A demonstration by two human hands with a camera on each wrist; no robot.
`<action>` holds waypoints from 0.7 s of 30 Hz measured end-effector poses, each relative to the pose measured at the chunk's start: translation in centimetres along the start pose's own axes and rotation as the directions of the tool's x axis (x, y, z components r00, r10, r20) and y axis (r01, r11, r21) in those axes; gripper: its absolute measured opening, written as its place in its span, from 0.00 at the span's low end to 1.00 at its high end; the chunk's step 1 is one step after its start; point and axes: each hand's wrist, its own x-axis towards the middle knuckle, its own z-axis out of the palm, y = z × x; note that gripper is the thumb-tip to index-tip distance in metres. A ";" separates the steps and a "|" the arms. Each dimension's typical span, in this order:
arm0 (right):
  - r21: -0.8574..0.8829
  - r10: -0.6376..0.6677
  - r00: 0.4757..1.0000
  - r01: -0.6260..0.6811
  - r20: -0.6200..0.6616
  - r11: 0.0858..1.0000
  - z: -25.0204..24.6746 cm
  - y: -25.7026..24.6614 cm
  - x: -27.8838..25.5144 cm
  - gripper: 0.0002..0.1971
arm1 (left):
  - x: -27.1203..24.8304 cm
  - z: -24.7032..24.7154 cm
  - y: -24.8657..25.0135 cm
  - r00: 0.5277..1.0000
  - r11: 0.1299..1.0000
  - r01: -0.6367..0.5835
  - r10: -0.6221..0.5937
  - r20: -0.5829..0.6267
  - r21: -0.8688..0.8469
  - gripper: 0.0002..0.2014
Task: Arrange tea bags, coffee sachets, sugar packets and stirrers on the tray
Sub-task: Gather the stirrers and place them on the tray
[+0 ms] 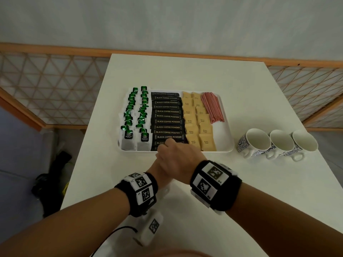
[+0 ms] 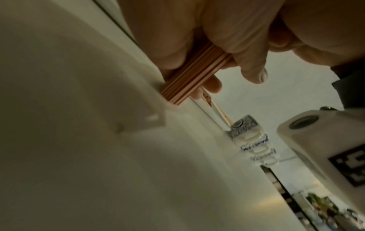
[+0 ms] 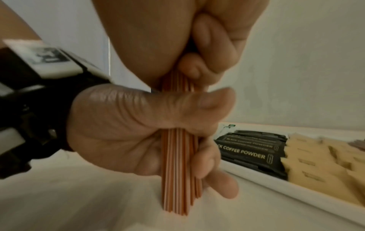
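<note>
A white tray holds rows of green tea bags, black coffee sachets, brown sugar packets and a heap of red stirrers at its back right. Just in front of the tray's near edge both hands meet. My right hand lies over my left hand, and they hide what they hold in the head view. The right wrist view shows an upright bundle of orange stirrers with its lower ends on the table. My left hand grips it low and my right hand grips it above. In the left wrist view my fingers wrap the bundle.
Three white cups with blue patterns stand in a row to the right of the tray, also seen as cups. The white table ends at a lattice screen behind. Dark bags lie on the floor to the left.
</note>
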 end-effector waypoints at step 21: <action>0.244 0.208 0.975 -0.221 0.078 0.944 -0.7 3.0 -3.2 0.26 | 3.5 -6.8 -2.9 0.539 0.380 -0.826 0.315 0.781 0.417 0.30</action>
